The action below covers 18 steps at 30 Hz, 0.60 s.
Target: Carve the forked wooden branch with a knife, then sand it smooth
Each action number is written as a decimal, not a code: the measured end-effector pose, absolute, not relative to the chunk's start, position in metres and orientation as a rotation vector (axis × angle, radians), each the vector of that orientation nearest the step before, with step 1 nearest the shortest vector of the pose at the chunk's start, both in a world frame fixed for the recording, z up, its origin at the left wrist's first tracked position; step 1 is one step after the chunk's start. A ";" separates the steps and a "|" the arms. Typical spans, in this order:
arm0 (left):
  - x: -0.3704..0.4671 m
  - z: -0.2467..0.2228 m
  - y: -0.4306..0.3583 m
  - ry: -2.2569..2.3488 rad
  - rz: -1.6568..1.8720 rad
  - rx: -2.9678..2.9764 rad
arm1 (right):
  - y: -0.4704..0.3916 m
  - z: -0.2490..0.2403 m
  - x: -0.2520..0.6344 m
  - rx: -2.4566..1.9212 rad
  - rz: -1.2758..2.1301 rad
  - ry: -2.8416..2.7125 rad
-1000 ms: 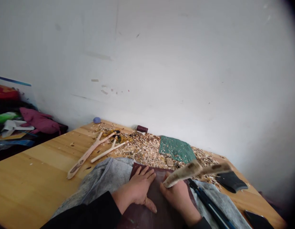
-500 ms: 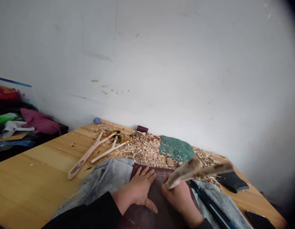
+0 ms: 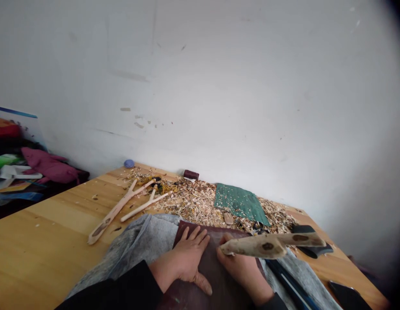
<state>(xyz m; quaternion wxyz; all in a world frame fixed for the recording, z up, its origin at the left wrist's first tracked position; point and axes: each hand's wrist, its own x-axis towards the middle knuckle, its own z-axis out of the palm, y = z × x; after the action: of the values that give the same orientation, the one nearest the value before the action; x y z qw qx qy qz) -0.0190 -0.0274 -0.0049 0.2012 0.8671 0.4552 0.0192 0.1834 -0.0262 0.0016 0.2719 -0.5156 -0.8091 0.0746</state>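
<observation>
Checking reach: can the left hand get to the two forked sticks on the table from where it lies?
Probably yes. The left hand lies flat on the maroon sheet; only grey cloth lies between it and the forked sticks.

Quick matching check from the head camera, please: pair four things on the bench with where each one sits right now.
Things:
1. forked stick
2. dark red sheet
3. green mat
4. two pale carved forks

Places:
A. lying among the wood shavings near the wall
B. flat under the left hand, on the grey cloth
C. held in the right hand, pointing right
D. on bare table left of the shavings

Pairs: 1-C, 2-B, 3-A, 4-D
</observation>
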 end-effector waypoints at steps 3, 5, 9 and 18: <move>-0.020 -0.004 -0.028 1.252 0.094 2.424 | -0.033 0.008 0.185 -1.550 0.128 -2.296; -0.020 -0.004 -0.027 1.248 0.124 2.427 | -0.041 0.014 0.180 -1.566 0.202 -2.319; -0.020 -0.008 -0.025 1.243 0.097 2.396 | -0.051 0.020 0.166 -1.343 0.592 -2.255; -0.019 -0.009 -0.024 1.270 0.074 2.407 | -0.024 -0.002 0.177 -1.248 0.582 -2.093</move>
<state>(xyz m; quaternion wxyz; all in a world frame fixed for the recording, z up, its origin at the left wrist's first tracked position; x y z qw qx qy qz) -0.0190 -0.0236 -0.0087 0.2079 0.8648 0.4562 0.0267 0.1769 -0.0235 -0.0017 0.3129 -0.4732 -0.7934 0.2205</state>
